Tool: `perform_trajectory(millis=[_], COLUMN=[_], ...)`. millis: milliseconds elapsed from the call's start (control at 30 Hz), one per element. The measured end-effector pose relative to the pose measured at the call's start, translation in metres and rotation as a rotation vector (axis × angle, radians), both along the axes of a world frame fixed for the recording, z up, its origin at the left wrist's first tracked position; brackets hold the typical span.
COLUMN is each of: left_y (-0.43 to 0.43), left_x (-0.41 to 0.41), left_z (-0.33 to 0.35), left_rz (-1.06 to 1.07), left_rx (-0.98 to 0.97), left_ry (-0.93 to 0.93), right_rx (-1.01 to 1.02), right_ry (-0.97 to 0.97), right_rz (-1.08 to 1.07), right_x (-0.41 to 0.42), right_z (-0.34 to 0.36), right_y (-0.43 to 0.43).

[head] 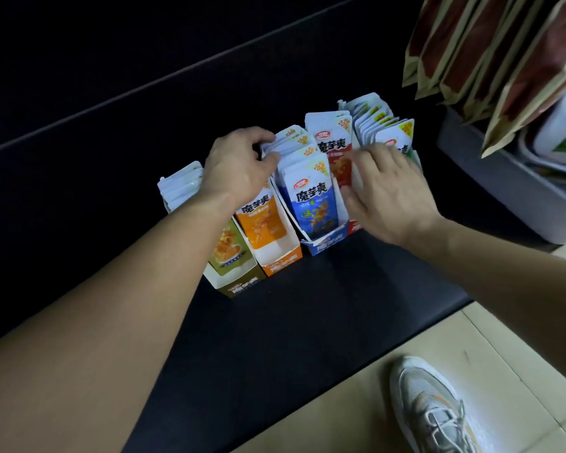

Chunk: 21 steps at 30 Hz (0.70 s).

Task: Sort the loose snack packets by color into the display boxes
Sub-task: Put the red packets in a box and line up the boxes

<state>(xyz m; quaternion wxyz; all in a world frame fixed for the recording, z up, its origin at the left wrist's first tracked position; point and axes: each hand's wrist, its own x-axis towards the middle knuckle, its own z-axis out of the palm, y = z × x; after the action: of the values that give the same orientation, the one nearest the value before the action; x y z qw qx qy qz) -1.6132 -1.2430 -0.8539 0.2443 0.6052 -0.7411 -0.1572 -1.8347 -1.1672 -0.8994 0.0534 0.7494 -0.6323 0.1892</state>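
Snack packets stand upright in a row of display boxes running from 7 o'clock to 1 o'clock across a dark shelf. They are sorted into the olive box, the orange box, the blue box and a red box, which shows only a corner.

The last box at 1 o'clock is hidden behind the right hand, so its colour cannot be made out beyond a green edge. This hand's fingers lie fairly straight and spread across the red and end packets, pressing on them; they are blurred.

The left hand covers the upper part of the orange row. Its fingers and thumb curl round a bunch of white packet tops, whose front colour is hidden. At 9 o'clock more packets show only pale backs.

Packet fronts and box fronts read "魔芋爽", and the corner flashes read "20%". The small red oval logo is illegible.

Tan-and-brown hanging bags are cut off at 1 o'clock. A pale shoe is cut off at 5 o'clock.
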Motion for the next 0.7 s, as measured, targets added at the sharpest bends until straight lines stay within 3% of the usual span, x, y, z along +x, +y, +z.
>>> perform_trajectory(millis=[167, 267, 367, 467, 600, 700], left_y=[0.038, 0.068, 0.089, 0.099, 0.103, 0.106], left_x=[-0.017, -0.038, -0.058, -0.07, -0.075, -0.077], left_z=[-0.001, -0.01, -0.029, -0.052, -0.072, -0.075], left_rz=[-0.013, -0.069, -0.158, -0.199, -0.196, -0.203], left_rx=[-0.172, -0.071, 0.024, 0.119, 0.124, 0.103], left_ry=[0.049, 0.076, -0.023, -0.065, -0.114, -0.096], right_rx=[0.241, 0.338, 0.378, 0.293, -0.034, -0.049], right_ry=[0.177, 0.214, 0.2, 0.153, -0.067, -0.026], right_rz=[0.078, 0.12, 0.132, 0.127, 0.061, 0.039], right_x=[-0.015, -0.016, -0.017, -0.022, -0.028, -0.028], right_z=[-0.02, -0.024, -0.022, -0.018, 0.002, 0.027], right_y=[0.032, 0.043, 0.051, 0.058, 0.037, -0.006])
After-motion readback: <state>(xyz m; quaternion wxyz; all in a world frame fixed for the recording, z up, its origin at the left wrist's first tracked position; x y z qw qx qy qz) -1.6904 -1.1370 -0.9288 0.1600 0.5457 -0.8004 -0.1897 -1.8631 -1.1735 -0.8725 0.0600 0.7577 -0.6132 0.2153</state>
